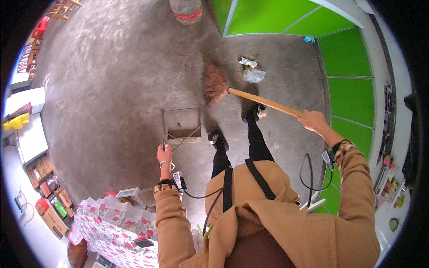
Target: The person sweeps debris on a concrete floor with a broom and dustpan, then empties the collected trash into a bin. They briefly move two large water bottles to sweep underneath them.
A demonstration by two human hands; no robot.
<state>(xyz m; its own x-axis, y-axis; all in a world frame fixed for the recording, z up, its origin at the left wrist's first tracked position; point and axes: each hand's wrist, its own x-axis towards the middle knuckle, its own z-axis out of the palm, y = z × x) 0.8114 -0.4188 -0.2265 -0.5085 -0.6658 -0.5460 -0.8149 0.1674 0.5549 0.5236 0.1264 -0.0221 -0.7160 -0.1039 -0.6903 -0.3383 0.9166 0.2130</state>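
My right hand (pixel 313 120) grips the wooden handle of a broom (pixel 266 102) near its end. The broom's reddish-brown bristles, slightly blurred, are low over or on the grey concrete floor ahead of my feet. My left hand (pixel 164 153) is closed around the thin handle of a long-handled dustpan (pixel 182 122), whose pan lies left of my feet. A clear plastic bag (pixel 253 76), a crumpled white wrapper (pixel 248 62) and small debris lie on the floor to the right of the bristles.
Green cabinet doors (pixel 350 95) line the right side and the far end. A large clear plastic bottle (pixel 186 11) stands at the top. A blue scrap (pixel 309 39) lies by the cabinet corner. A table with a rose-patterned cloth (pixel 114 227) is at lower left, near boxes (pixel 50 217).
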